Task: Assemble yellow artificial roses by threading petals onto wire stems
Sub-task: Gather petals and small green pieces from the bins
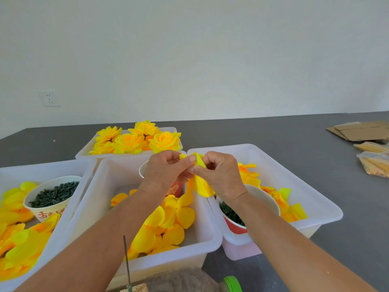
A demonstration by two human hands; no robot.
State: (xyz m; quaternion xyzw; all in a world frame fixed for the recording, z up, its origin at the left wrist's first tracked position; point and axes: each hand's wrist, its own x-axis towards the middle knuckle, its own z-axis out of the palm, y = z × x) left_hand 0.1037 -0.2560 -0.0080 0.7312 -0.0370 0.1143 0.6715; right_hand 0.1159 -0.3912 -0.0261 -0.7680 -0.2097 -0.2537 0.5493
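Yellow petal piece (pixel 201 182) is held up between both hands, above the gap between the middle bin (pixel 212 234) and the right bin (pixel 324 205); its upper edge shows above the fingertips and its lower part hangs below them. Left hand (pixel 166 171) has the fingers curled and pinches the top of the piece between thumb and forefinger. Right hand (pixel 221 173) is likewise curled, pinching the same piece from the opposite side, fingertips of the two hands touching. Both forearms reach forward from the lower edge of the view. A thin wire near the left fingertips is too faint to confirm. Middle bin holds loose yellow petals (pixel 168 224) and a paper cup (pixel 145 168), largely hidden by the left hand. Right bin holds orange-yellow petal pieces (pixel 280 199) and a red paper cup (pixel 235 226) of dark green parts, partly under the right wrist. Left bin (pixel 69 165) holds more yellow petals (pixel 19 245) and a white cup of dark green pieces (pixel 53 193). Far bin (pixel 84 153) holds finished yellow roses (pixel 136 140). All bins stand on a dark grey table (pixel 347 249). A dark upright rod (pixel 127 262) stands at the near edge.
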